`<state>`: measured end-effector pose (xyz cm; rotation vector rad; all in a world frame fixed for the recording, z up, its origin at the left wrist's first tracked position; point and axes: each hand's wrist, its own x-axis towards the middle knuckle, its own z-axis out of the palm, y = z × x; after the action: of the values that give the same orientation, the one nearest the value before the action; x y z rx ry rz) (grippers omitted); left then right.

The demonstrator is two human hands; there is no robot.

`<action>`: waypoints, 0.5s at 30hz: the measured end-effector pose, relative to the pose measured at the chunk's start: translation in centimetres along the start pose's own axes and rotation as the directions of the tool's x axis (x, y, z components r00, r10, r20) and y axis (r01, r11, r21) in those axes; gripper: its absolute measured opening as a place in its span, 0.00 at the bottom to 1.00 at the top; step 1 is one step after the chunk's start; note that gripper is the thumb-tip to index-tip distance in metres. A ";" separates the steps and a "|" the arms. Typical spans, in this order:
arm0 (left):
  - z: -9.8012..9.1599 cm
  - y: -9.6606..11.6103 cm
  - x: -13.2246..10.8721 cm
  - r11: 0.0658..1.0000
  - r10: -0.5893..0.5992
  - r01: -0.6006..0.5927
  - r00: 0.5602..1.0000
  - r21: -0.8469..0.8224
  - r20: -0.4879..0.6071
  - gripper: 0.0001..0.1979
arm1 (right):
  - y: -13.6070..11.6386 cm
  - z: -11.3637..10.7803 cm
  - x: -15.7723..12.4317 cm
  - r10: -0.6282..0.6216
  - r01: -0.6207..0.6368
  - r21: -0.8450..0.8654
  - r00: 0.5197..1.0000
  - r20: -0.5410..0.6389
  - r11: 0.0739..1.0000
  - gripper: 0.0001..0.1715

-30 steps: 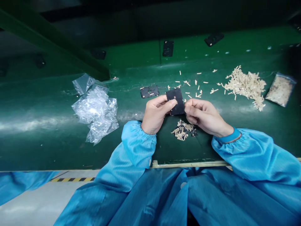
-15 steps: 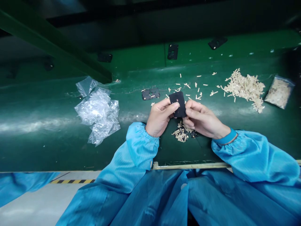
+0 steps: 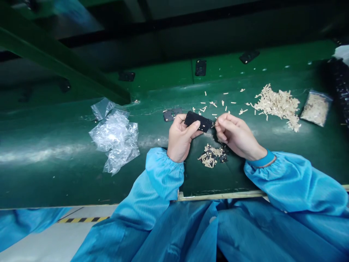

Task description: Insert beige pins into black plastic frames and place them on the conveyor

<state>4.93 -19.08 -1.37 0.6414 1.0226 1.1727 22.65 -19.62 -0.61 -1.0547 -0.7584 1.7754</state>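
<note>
My left hand (image 3: 181, 140) grips a flat black plate (image 3: 203, 125) with small holes, thumb on top, its long side now running left to right. At the plate's right end, my right hand (image 3: 236, 136) is closed in a pinch; whatever is between its fingertips is too small to make out. Below the hands lies a small heap of beige and black pieces (image 3: 211, 156). Another black plate (image 3: 171, 115) rests on the green table, just behind my left hand. Thin beige strips (image 3: 213, 104) are scattered beyond my hands.
Clear plastic bags (image 3: 114, 136) lie at the left. A large beige heap (image 3: 278, 105) and a filled zip bag (image 3: 316, 108) are at the right. More black plates (image 3: 201, 68) lie along the back. Another person's blue sleeve (image 3: 27, 223) shows at lower left.
The held plate has turned from upright to lengthwise. My right fingertips have come slightly away from it, and the heap below shows more fully. The view has shifted a little.
</note>
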 end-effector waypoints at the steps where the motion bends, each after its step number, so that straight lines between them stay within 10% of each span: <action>1: 0.0 0.0 0.0 1.000 0.013 -0.013 1.000 0.010 -0.009 0.21 | 0.0 -0.1 0.1 0.019 -0.019 0.003 1.000 0.001 1.000 0.13; 15: -0.3 -0.1 0.0 0.998 0.048 -0.049 0.998 0.038 0.041 0.20 | -0.3 0.1 -0.2 0.052 -0.057 0.062 0.995 0.089 0.996 0.16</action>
<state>4.71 -19.09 -1.60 0.7214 1.0032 1.1801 22.72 -19.67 -0.31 -0.9686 -0.7257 1.8902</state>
